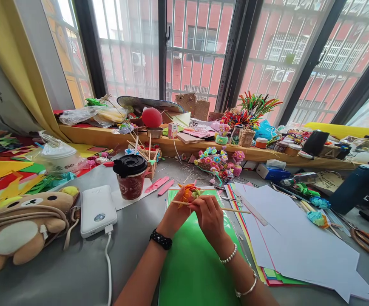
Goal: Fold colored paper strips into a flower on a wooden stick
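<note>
My left hand [175, 216] is closed around the base of an orange and yellow paper flower [190, 192], with its petals upward. My right hand [210, 217] pinches in at the flower's near side, where a little green shows. A thin wooden stick [237, 210] runs sideways through the right hand's fingers, its left end crossing in front of the left hand. The exact contact at the fingertips is hidden. Below both hands lies a glossy green sheet [197, 259] on the desk.
White paper [299, 238] is stacked at right over coloured sheets, with a ruler [254, 212] and scissors [238, 199] near it. A lidded coffee cup [130, 178], white power bank [98, 211] and plush bear [28, 225] stand left. Craft flowers [219, 162] lie ahead.
</note>
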